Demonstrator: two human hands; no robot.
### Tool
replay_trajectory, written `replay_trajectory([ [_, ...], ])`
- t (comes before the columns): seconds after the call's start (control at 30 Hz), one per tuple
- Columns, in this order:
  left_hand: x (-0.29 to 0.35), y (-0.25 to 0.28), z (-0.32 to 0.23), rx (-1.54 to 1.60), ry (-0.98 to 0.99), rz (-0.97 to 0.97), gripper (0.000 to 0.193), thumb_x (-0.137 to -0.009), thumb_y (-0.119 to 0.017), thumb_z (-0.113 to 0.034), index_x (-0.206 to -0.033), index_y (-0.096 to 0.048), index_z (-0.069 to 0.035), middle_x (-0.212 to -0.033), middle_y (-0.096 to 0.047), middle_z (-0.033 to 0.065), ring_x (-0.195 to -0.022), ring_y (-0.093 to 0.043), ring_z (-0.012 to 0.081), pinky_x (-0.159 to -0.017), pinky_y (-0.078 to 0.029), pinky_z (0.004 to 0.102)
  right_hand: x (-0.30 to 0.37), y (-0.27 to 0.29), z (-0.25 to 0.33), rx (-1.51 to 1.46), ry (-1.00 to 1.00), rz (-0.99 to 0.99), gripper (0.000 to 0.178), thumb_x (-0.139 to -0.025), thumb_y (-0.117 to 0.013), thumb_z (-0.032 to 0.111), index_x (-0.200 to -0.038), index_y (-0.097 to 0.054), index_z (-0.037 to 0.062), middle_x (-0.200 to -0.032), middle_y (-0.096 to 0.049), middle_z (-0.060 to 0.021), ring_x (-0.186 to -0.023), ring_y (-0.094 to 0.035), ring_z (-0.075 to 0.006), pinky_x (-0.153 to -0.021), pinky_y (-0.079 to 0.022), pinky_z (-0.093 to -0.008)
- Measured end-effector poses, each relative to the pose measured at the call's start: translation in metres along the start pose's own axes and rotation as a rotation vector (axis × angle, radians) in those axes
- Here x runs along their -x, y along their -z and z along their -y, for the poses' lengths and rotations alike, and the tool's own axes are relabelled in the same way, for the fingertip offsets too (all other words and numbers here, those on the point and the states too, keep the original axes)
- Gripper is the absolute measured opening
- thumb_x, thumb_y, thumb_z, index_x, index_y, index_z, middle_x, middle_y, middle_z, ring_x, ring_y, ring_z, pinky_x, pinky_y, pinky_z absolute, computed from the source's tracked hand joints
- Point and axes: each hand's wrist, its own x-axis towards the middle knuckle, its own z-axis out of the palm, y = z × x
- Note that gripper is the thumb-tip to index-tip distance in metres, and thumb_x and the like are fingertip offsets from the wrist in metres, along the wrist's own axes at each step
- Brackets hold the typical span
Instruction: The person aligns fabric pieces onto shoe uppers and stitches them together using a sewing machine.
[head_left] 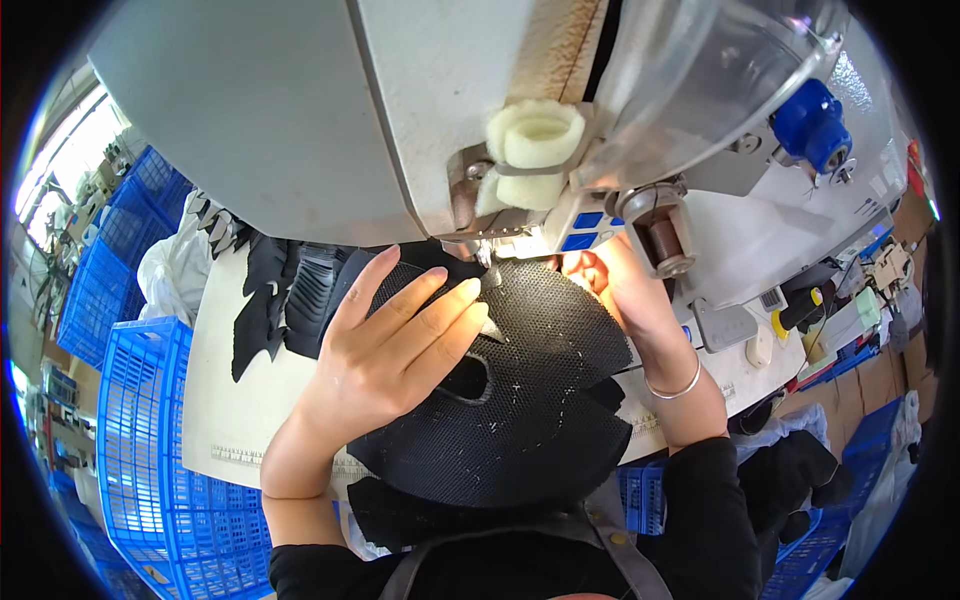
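A black mesh fabric piece (520, 400) with an oval cutout and light stitch marks lies beneath the sewing machine's lit needle area (487, 252). My left hand (400, 340) is spread flat on it, fingers stretched, its tips left of the needle and nearest the cutout. On the needle's other side, my right hand (600, 275) has its fingers curled together by the mesh's far right edge. The machine head hides part of that hand, and what its fingers hold cannot be made out. The mesh hangs over the table's front edge toward my lap.
Black cut pieces (290, 290) are heaped left on the pale table (235, 400). Blue crates (140, 430) stand at the left, with a white plastic bag (172, 262) behind. The machine's large grey head (270, 120) spans above my hands. A brown thread bobbin (662, 240) hangs above my right wrist.
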Motion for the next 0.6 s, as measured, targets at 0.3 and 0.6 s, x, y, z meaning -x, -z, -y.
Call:
replay_trajectory([
  [0.3, -0.001, -0.009, 0.021, 0.028, -0.048, -0.048, 0.021, -0.074, -0.067, -0.013, -0.094, -0.069, -0.007, -0.102, -0.069, 0.0046, -0.096, -0.067, 0.0216, -0.093, -0.047, 0.0426, 0.009, -0.011, 0.034, 0.517, -0.008, 0.320, 0.034, -0.091, -0.063, 0.020, -0.068, -0.061, -0.0056, -0.059, -0.052, 0.0058, -0.056, -0.037, -0.0005, -0.049, -0.030, -0.0232],
  [0.6, 0.001, -0.035, 0.035, 0.259, -0.035, -0.224, 0.026, -0.068, -0.065, -0.005, -0.094, -0.069, -0.002, -0.099, -0.069, 0.0086, -0.093, -0.068, 0.0251, -0.083, -0.052, 0.0377, 0.030, -0.017, 0.048, 0.662, -0.042, 0.163, 0.017, -0.088, -0.066, 0.015, -0.080, -0.063, 0.0001, -0.059, -0.052, 0.0032, -0.055, -0.043, -0.0029, -0.049, -0.032, -0.0236],
])
